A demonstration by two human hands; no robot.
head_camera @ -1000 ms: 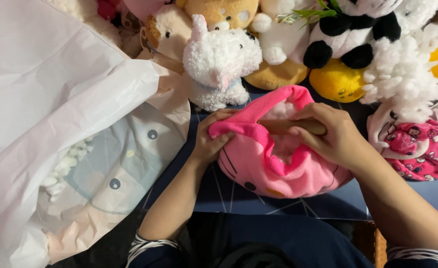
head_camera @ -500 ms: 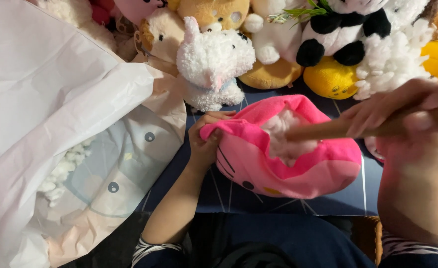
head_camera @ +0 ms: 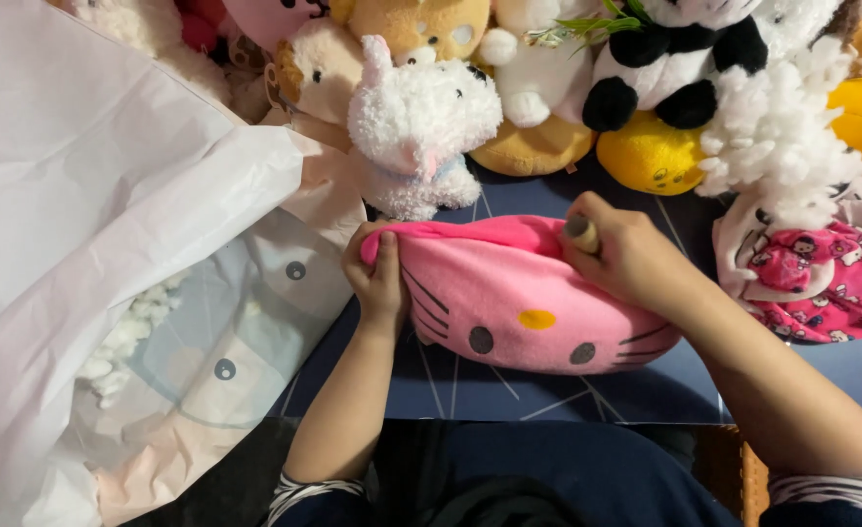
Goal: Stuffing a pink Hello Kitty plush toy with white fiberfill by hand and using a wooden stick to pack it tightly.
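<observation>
Bright, even light; sharp focus

Both bare forearms are extended forward from striped cuffs at the bottom edge. The left hand (head_camera: 380, 278) is seen back-up, wrist straight, fingers curled into a pinch, thumb pressed against the fingers. The right forearm is angled in from the lower right. The right hand (head_camera: 626, 256) is closed in a loose fist, knuckles raised, thumb side upward, fingers wrapped tight. The hands are held well apart, level with each other.
</observation>
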